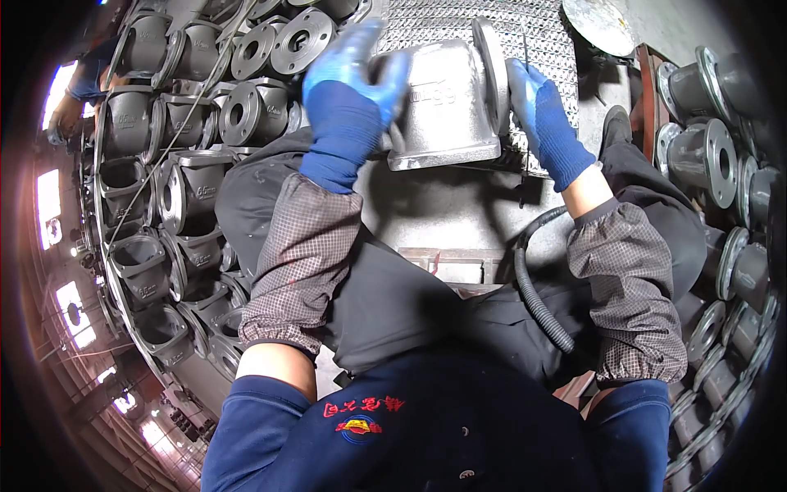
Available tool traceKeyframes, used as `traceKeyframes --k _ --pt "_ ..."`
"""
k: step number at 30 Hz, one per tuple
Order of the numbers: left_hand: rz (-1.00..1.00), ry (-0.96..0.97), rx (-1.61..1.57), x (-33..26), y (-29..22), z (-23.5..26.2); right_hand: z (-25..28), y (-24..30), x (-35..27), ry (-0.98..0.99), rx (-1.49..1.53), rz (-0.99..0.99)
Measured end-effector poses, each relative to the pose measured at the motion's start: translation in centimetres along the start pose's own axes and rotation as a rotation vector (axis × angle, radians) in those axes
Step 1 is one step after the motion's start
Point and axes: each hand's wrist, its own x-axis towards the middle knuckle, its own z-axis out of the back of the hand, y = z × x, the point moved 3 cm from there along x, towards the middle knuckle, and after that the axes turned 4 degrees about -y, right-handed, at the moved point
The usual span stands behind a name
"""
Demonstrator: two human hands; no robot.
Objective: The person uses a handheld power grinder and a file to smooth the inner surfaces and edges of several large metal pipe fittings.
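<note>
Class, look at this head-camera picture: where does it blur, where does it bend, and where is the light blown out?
Head view: the left hand is smeared by motion blur, while the right hand and grey casting stay sharp; rows of stacked castings curve toward the dark fisheye rim; windows at far left are blown out white.

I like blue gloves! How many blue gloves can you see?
2: the left hand wears one on the grey metal casting; the right hand wears one against its round flange. None seem hidden.

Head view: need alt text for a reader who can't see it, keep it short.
A person in blue gloves holds a grey cast-metal valve body on a mesh-covered work surface, left hand on its near side, right hand against its round flange. Rows of similar flanged castings are stacked at left and right; a black corrugated hose crosses the lap.
</note>
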Motion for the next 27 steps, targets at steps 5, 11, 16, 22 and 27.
traceKeyframes --k 5,11,16,22,27 --pt "-0.331 0.206 0.529 -2.0 -3.3 -4.0 0.7 0.0 -1.2 0.046 0.090 -0.024" --pt "-0.124 0.386 0.221 1.1 -2.5 -4.7 3.3 1.1 -3.5 0.119 0.057 0.034" --pt "0.101 0.351 0.117 3.0 0.2 -4.0 6.0 0.3 -3.8 0.050 0.197 -0.103" --pt "-0.423 0.540 0.471 -5.9 -7.7 -3.7 8.1 -0.3 -4.0 -0.015 0.217 -0.180" --pt "-0.373 0.643 -0.152 -8.0 -9.1 -0.4 7.7 0.8 -4.1 0.038 0.159 -0.132"
